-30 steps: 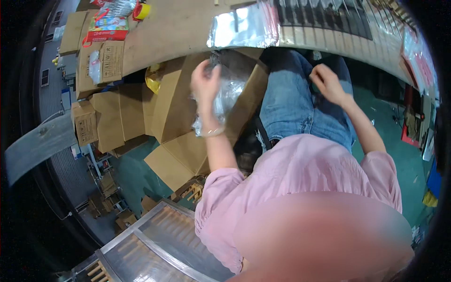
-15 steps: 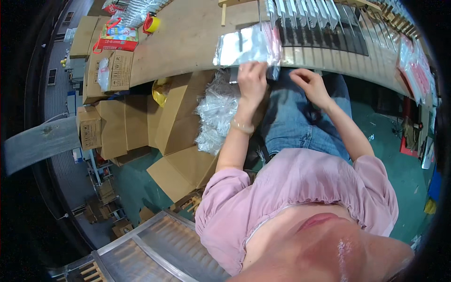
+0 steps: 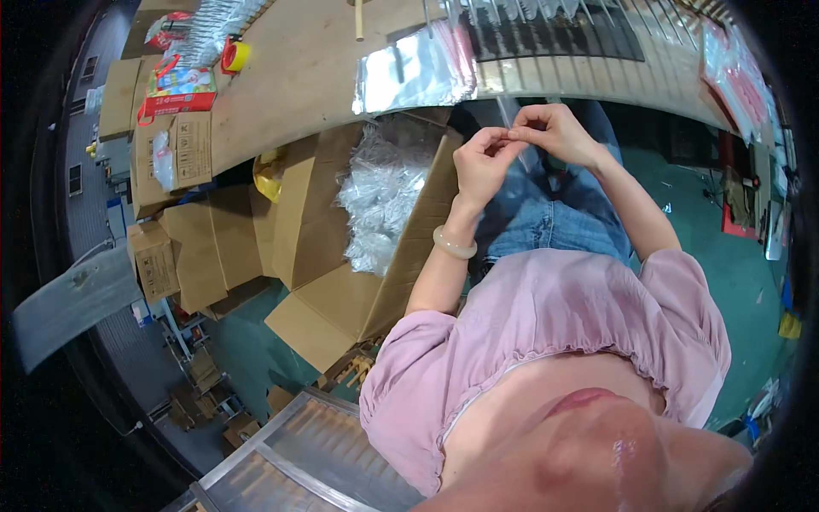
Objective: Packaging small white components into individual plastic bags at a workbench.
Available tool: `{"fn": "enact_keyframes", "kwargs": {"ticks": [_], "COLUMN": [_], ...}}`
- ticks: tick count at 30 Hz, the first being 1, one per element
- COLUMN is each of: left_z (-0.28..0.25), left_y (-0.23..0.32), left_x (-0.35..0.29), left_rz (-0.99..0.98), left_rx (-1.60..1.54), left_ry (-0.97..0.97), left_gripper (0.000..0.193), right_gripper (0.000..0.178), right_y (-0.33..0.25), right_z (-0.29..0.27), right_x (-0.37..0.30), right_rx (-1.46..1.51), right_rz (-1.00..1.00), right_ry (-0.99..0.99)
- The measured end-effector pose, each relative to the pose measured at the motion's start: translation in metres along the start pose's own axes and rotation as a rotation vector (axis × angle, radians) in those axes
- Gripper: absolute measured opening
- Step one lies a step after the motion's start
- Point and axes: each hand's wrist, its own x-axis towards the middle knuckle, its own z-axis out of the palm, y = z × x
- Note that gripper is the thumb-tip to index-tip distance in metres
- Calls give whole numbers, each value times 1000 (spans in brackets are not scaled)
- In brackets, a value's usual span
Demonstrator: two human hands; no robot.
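Observation:
Above my lap, just off the near edge of the table, my hands meet with fingertips pinched together. Between them hangs a narrow clear plastic bag (image 3: 528, 160), partly hidden by the fingers. My left hand (image 3: 486, 171) grips it from the left, a pale bangle on that wrist. From the right, my right hand (image 3: 559, 135) is closed on its upper part. On the table edge beyond my left hand lies a stack of shiny clear bags (image 3: 405, 72) with a pink strip along its right side.
An open cardboard box (image 3: 324, 299) of crumpled clear bags (image 3: 384, 200) stands left of my legs. Metal rods (image 3: 589, 13) line the far table (image 3: 290, 81). Pink-and-clear packets (image 3: 735, 81) lie at the right edge. A yellow-and-red tape roll (image 3: 235, 57) sits at left.
My hands, apart before, have come together below the table edge. My left hand has left the bag stack, and a clear bag now shows between the fingers. The view has shifted slightly.

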Motion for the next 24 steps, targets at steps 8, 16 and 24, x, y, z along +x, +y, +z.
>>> {"fn": "enact_keyframes", "kwargs": {"ticks": [8,16,24], "left_z": [31,44,25], "left_y": [15,5,-5], "left_x": [9,19,30], "left_rz": [-329,116,250], "left_rx": [-969,31,318], "left_ry": [-111,199,318], "left_gripper": [10,9,10], "right_gripper": [13,21,38], "right_y": [1,0,24], "right_z": [-13,-23,-53], "right_x": [-18,-36,-6], "right_rx": [416,-816,-222], "right_rz": [103,-227,-256], "right_ry": [39,289,583]}}
